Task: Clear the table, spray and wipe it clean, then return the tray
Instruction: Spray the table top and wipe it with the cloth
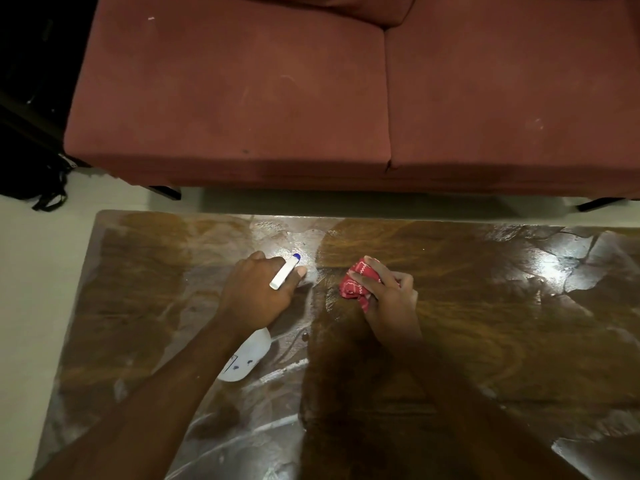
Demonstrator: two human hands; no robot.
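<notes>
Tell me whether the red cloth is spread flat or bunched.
Bunched: the red cloth is a crumpled wad gripped in the right hand.

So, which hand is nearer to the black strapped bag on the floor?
Left. The left hand, gripping the white plastic spray bottle, lies to the right of the black strapped bag; the right hand, holding the crumpled red patterned cloth, is farther right still.

The rectangular brown wooden table (485,323) has a glossy top, streaked with pale wet smears that catch the light. The white plastic spray bottle (247,358) looks smooth, with a blue tip. The crumpled red patterned cloth (356,282) is soft, matt fabric. The dusty-red sofa (242,98) wears matt, napped upholstery.
</notes>
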